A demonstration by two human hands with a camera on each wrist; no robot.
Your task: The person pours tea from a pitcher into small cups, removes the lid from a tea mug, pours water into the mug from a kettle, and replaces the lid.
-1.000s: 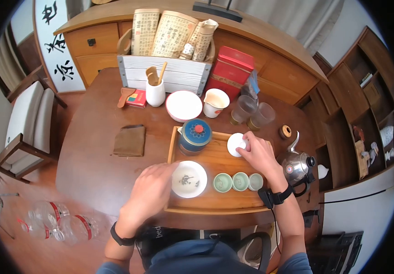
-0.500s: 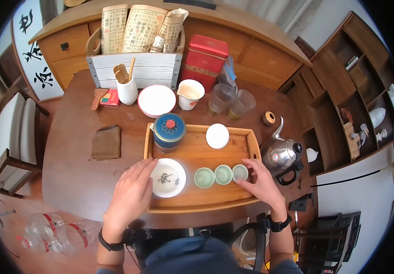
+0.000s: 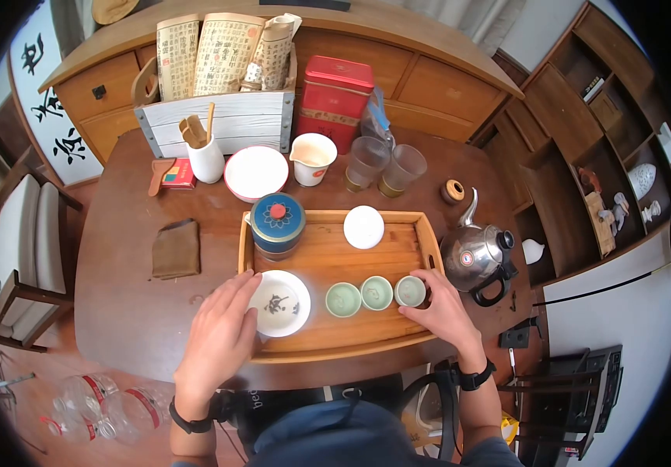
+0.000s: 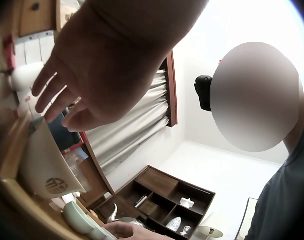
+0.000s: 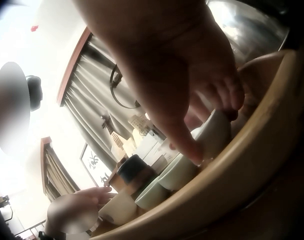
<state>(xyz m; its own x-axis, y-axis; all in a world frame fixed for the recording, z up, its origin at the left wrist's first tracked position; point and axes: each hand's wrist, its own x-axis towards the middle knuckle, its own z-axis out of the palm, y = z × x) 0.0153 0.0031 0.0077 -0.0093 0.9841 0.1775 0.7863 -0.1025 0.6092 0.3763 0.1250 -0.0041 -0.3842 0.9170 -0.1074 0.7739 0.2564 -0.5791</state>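
On the wooden tray [image 3: 335,352], a white bowl [image 3: 282,323] with dark leaf-like pieces inside stands beside my left hand [image 3: 215,331]. Its fingers are extended along the bowl's left side; in the left wrist view, the left hand [image 4: 99,75] hangs with loose fingers by the bowl [image 4: 44,162]. My right hand [image 3: 446,311] holds the rightmost small green cup [image 3: 410,291] between thumb and fingers, and the right wrist view shows the hand [image 5: 177,75] around that cup [image 5: 216,134]. Two more green cups [image 3: 343,300] stand to its left.
A white lid [image 3: 364,227] and blue teapot [image 3: 277,222] occupy the tray's back. Right of it stand a metal kettle [image 3: 471,257] and small jar [image 3: 452,191]. Behind are two clear cups [image 3: 403,170], a pitcher [image 3: 313,159] and a red-rimmed bowl [image 3: 256,173]. A brown cloth [image 3: 176,249] lies left.
My right hand has left the white lid, now lying at the tray's back, and has come down to the rightmost green cup. My left hand stays beside the white bowl.
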